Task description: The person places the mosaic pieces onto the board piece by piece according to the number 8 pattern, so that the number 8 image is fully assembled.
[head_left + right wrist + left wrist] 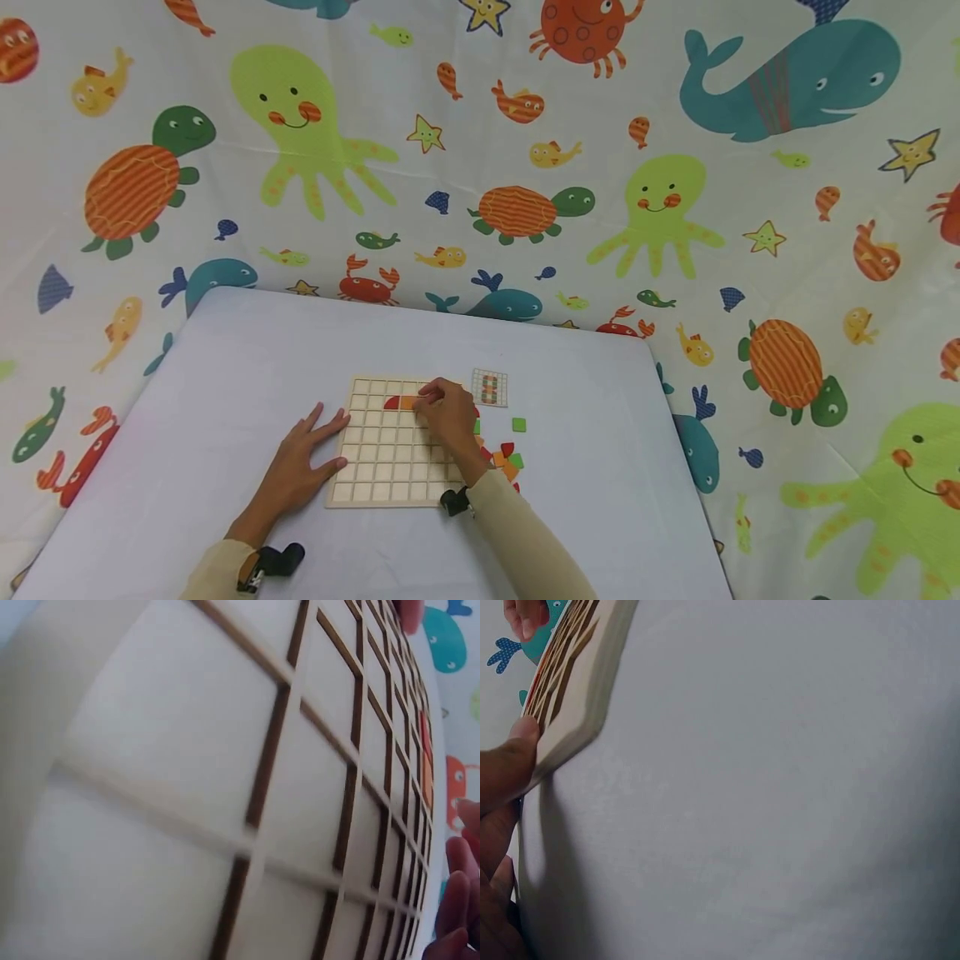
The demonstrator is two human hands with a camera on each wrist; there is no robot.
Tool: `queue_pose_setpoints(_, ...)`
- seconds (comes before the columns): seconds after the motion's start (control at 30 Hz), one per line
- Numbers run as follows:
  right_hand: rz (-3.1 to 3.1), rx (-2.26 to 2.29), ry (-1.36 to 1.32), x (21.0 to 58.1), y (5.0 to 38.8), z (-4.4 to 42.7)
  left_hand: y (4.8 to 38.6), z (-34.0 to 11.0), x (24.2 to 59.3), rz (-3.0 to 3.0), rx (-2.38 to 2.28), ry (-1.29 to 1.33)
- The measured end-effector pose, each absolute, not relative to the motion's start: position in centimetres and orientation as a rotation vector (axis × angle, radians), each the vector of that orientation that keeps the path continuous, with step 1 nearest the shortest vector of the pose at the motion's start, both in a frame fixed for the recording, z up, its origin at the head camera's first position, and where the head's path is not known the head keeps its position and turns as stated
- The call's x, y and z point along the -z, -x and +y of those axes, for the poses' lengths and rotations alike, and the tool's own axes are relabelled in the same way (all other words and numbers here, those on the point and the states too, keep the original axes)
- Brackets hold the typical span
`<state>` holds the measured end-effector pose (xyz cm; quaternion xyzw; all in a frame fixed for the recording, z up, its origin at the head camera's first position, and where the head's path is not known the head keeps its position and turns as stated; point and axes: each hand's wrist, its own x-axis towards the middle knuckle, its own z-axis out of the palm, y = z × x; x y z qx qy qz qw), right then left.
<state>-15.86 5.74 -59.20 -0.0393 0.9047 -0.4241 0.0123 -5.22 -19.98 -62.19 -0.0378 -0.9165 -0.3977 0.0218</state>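
Note:
A wooden grid board [381,492] lies on the white table. In its upper part a red piece [392,403] sits beside an orange piece [407,402]. The right hand [450,421] is over the board just right of the orange piece, fingers bent and fingertips together; whether a piece is between them is hidden. At the board's left edge the left hand [296,467] rests with fingers spread, its thumb [525,731] touching the rim in the left wrist view. In the right wrist view the board's cells [315,787] fill most of the picture, the right fingers [457,900] at the edge.
Loose red, orange and green pieces [510,468] lie right of the board, partly behind the right forearm. A green square [519,425] lies apart from them. A small pattern card [490,388] is near the board's upper right corner. A sea-animal cloth hangs behind the table.

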Motion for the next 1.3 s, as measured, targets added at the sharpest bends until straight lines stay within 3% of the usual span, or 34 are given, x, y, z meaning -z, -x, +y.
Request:
queue_pose_setpoints(0.33,2.858,1.357,0.021,58.4,15.4,11.2,5.2,-20.2,62.2,-2.823,1.228,0.130)
queue_pose_setpoints(0.53,2.850,1.240,-0.213,58.6,15.1,13.4,5.2,-20.2,62.3,-2.829,1.221,0.129)
queue_pose_setpoints(0.93,2.891,1.134,-0.213,58.8,15.0,13.5,5.2,-20.0,62.0,-2.871,1.241,0.102)
queue_pose_setpoints(1.3,2.775,1.366,-0.292,58.2,15.2,13.8,5.2,-19.9,62.1,-2.874,1.229,0.103)
